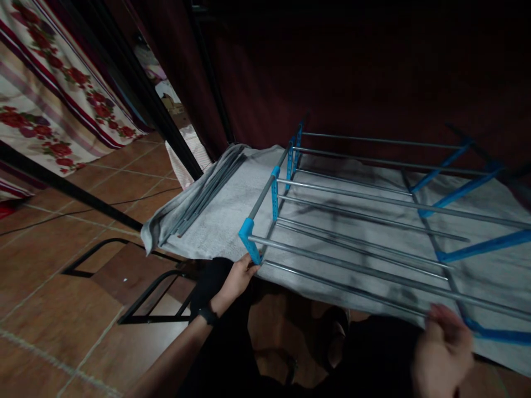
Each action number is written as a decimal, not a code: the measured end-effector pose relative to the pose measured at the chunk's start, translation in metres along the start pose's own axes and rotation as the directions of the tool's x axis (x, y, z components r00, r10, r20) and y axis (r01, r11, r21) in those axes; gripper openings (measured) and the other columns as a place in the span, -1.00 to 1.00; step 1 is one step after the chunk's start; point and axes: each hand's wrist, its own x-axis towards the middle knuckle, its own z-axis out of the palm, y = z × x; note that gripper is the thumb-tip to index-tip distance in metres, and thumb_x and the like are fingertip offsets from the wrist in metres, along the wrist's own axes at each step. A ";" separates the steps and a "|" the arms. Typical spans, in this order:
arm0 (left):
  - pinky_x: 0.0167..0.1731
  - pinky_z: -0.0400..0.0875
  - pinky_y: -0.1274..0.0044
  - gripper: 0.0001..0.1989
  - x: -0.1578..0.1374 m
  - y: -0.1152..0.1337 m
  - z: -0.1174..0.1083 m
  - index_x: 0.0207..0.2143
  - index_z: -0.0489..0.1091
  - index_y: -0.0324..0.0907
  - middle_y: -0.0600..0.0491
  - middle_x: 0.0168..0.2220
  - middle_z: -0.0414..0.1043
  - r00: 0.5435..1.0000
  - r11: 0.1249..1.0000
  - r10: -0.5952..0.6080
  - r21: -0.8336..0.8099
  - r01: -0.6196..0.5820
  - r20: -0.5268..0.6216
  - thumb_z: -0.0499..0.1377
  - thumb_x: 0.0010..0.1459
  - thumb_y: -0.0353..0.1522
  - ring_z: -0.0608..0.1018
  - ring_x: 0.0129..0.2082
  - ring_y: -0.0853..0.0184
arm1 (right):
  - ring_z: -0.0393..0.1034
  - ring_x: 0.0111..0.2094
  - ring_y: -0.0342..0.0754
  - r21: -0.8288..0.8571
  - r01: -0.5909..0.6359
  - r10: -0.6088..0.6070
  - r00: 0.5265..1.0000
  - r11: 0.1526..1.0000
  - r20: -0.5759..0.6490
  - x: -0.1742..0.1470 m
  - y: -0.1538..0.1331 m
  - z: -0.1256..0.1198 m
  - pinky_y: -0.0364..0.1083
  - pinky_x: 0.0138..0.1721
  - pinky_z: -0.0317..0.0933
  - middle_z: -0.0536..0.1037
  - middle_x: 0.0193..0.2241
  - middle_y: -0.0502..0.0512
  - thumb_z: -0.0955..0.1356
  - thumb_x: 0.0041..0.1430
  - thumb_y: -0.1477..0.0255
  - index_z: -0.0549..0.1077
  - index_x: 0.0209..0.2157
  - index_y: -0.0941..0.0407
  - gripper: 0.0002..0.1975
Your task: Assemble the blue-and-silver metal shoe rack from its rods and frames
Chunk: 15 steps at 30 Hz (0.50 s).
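Observation:
A rack frame of grey metal rods (344, 257) and blue plastic brackets lies across a grey cloth (215, 232). My left hand (238, 278) is closed around the lower end of the blue bracket (250, 242) at the near left corner. Along the left side, the brackets stand upright. Those at the right, such as one blue bracket (485, 247), lean outward, away from some rod ends. My right hand (446, 348) is smeared by motion beside the right end of the near lower rod (348, 289); whether its fingers hold the rod does not show.
A bundle of loose grey rods (207, 194) lies on the cloth's left end. On the tiled floor (45, 282) at left stands a black-framed chair (153, 298). Dark posts (166, 121) rise behind it, and a floral curtain (58, 94) hangs farther back.

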 end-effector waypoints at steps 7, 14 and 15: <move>-0.17 0.49 0.39 -0.78 0.000 0.006 -0.002 -0.14 0.48 -0.17 -0.04 -0.20 0.56 0.999 0.995 -0.015 0.095 0.012 0.029 0.16 0.17 -0.34 0.58 -0.23 0.21 | 0.29 0.12 0.10 -0.010 0.643 -0.405 0.494 0.765 0.769 -0.039 -0.058 0.123 0.13 0.15 0.16 0.42 0.09 0.19 0.18 0.37 0.36 0.33 0.14 0.06 -0.64; -0.07 0.45 0.36 -0.81 0.004 0.005 0.001 -0.18 0.50 -0.15 -0.02 -0.18 0.58 1.000 0.994 0.026 0.106 -0.027 0.007 0.20 0.14 -0.36 0.58 -0.16 0.19 | 0.41 -0.13 0.04 0.015 0.883 -0.340 0.165 0.469 0.926 -0.048 -0.064 0.159 0.02 -0.01 0.22 0.49 -0.13 0.14 0.20 0.34 0.57 0.41 -0.01 0.08 -0.71; -0.07 0.45 0.36 -0.81 0.004 0.004 0.001 -0.18 0.50 -0.15 -0.02 -0.18 0.58 1.000 0.994 0.028 0.107 -0.029 0.008 0.20 0.14 -0.35 0.59 -0.17 0.19 | 0.41 -0.14 0.04 0.023 0.892 -0.342 0.150 0.452 0.928 -0.047 -0.065 0.160 0.02 -0.02 0.22 0.49 -0.15 0.14 0.19 0.34 0.57 0.42 -0.03 0.08 -0.72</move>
